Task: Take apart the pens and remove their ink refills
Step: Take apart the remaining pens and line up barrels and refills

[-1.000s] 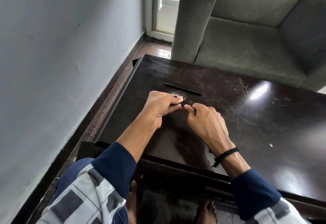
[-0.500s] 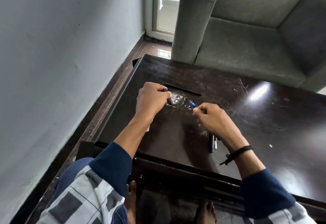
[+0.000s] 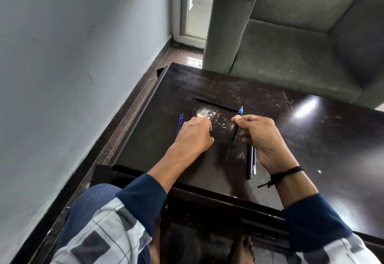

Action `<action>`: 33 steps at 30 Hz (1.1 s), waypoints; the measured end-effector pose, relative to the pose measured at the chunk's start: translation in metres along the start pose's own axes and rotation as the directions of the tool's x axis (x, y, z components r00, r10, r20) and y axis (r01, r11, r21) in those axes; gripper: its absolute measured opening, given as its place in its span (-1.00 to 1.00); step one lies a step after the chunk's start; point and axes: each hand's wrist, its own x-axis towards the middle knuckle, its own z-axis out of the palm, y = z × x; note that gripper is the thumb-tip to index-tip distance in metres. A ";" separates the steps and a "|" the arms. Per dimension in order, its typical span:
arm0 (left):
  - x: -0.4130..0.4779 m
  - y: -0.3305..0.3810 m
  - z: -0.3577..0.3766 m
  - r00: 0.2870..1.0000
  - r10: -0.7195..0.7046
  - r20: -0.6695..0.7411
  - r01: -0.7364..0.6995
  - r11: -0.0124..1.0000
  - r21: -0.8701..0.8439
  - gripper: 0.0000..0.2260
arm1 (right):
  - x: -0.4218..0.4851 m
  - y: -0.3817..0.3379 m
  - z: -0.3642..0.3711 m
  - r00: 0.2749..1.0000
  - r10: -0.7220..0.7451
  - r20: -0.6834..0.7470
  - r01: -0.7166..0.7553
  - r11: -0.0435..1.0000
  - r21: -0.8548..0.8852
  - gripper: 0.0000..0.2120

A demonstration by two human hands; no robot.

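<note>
Black pen (image 3: 232,139), blue at its tip, is pinched in the thumb and curled fingers of the right hand (image 3: 265,139) and slants up off the table, tip pointing away from the person. A second ago both hands met on one pen at the table centre. Half a second ago they had drawn apart, each holding a piece. The left hand (image 3: 193,137) has since dropped to the tabletop beside a pale scuffed patch (image 3: 204,114). Its fingers are curled, but whether they hold a small part cannot be told.

Assessment: the pen appears to have been opened at its front end, and the blue tip suggests the refill remains inside. The pull-out is judged to be the next step.

Two blue refills (image 3: 180,122) lie side by side just left of the left hand, so part of the job looks done. A black barrel (image 3: 216,104) lies crosswise beyond the hands. Another black pen body (image 3: 248,164) and a thin pale stick (image 3: 254,161) lie together at the heel of the right hand.

Surface: a dark, glossy wooden table (image 3: 311,149), heavily scratched, with bright glare at the right. Room: a grey fabric sofa (image 3: 291,55) against the far edge, a plain grey wall (image 3: 72,76) to the left, polished brown stone floor (image 3: 128,118), and a white-framed door (image 3: 193,14) beyond.
</note>
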 end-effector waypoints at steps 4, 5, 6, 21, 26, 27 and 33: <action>-0.002 0.006 -0.008 0.997 0.003 -0.079 -0.011 0.995 -0.095 -0.75 | 0.000 -0.001 -0.002 1.000 0.016 0.001 -0.016 0.991 0.131 -0.87; -0.002 0.007 -0.011 0.997 -0.002 -0.079 -0.009 0.990 -0.142 -0.72 | 0.001 -0.002 -0.002 1.000 0.019 0.005 -0.020 0.984 0.179 -0.86; -0.001 0.008 -0.014 0.999 -0.006 -0.052 -0.004 0.980 -0.200 -0.69 | 0.001 -0.003 -0.002 1.000 0.021 0.011 -0.023 0.973 0.230 -0.85; 0.006 -0.005 -0.041 0.985 -0.169 0.027 0.066 0.234 -0.970 -0.73 | -0.008 -0.010 -0.001 0.993 0.025 0.112 -0.060 0.945 0.321 -0.94; 0.000 0.004 -0.036 0.982 -0.035 0.187 0.190 0.124 -0.974 -0.85 | -0.010 -0.006 0.006 0.991 -0.021 0.132 -0.022 0.949 0.315 -0.95; 0.000 0.005 -0.034 0.984 -0.031 0.177 0.180 0.131 -0.975 -0.84 | -0.010 -0.005 0.007 0.991 -0.032 0.132 -0.009 0.955 0.295 -0.97; 0.002 0.001 -0.035 0.988 -0.060 0.143 0.151 0.144 -0.978 -0.87 | -0.009 -0.003 0.009 0.990 -0.052 0.133 0.031 0.988 0.154 -0.85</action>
